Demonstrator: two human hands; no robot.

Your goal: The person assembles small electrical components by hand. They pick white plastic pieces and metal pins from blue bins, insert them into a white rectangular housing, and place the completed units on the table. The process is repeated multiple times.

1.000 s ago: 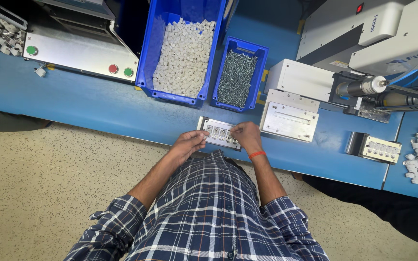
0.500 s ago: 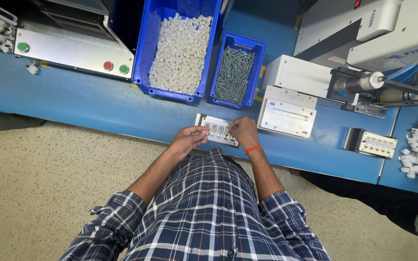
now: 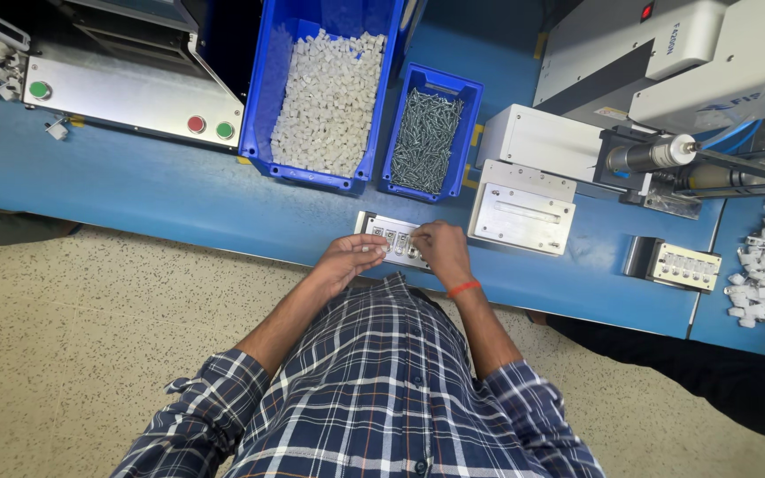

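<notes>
Both hands have stayed on the small fixture tray while the view has drifted slightly since the earlier frame.

Left hand [image 3: 352, 258] rests with curled fingers at the near left end of the small fixture tray [image 3: 389, 237]; right hand [image 3: 440, 251] covers its right end, fingertips pinched down on the tray's top, though whether they hold a piece I cannot tell. That tray lies at the bench's near edge, just in front of the small blue bin of screws [image 3: 428, 137], its long axis running left to right, between the two hands. It is pale metal, flat and oblong, with a row of small white inserts. The big blue bin of white parts [image 3: 327, 97] sits behind and left of the tray.
</notes>
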